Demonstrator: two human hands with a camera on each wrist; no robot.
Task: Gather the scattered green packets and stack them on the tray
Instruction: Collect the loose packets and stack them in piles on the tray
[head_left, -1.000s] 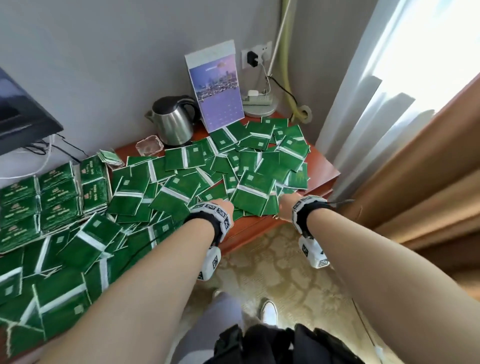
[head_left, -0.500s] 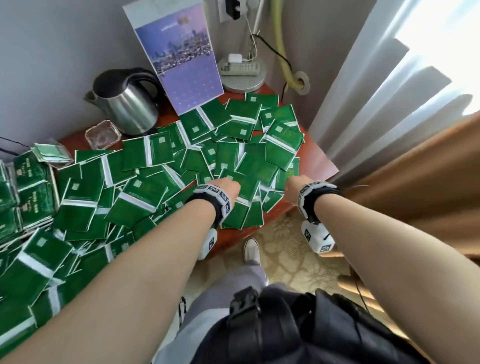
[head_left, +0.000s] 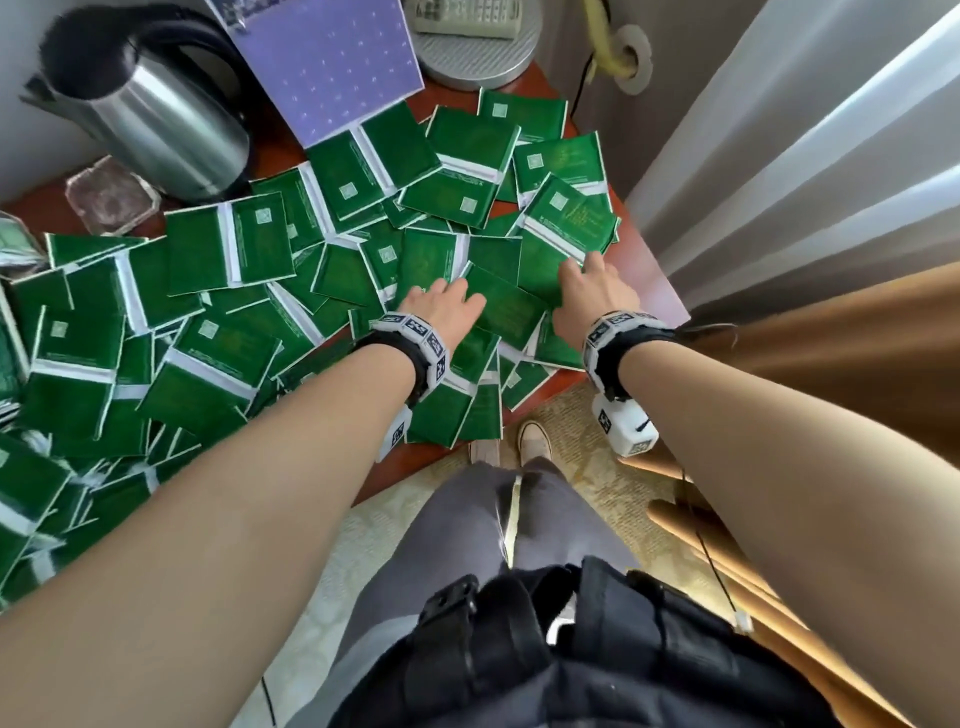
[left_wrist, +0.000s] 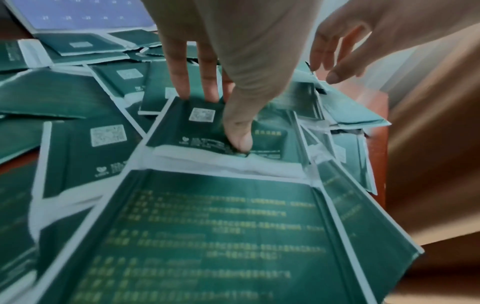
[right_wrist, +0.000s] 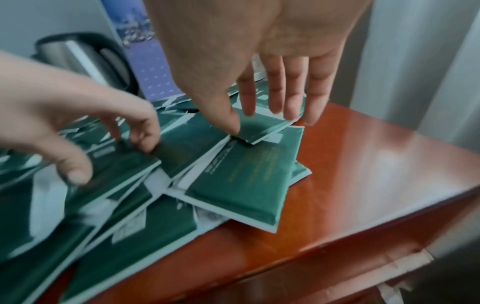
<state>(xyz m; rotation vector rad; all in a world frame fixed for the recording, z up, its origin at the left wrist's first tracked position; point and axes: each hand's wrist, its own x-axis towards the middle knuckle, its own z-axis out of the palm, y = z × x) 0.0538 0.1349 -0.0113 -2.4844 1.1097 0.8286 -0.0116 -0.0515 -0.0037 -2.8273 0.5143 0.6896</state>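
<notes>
Atop the green packets, left hand and right hand rest.

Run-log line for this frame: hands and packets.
stage: gathering | left hand: fingertips on green packet | right hand: fingertips on second packet

1. Green packets cover most of the table, piled on each other, no gaps btwn them.
2. Bare wood shows only at the right corner, near the curtain.
3. At the back, a kettle, glass dish & purple card block the way.
</notes>
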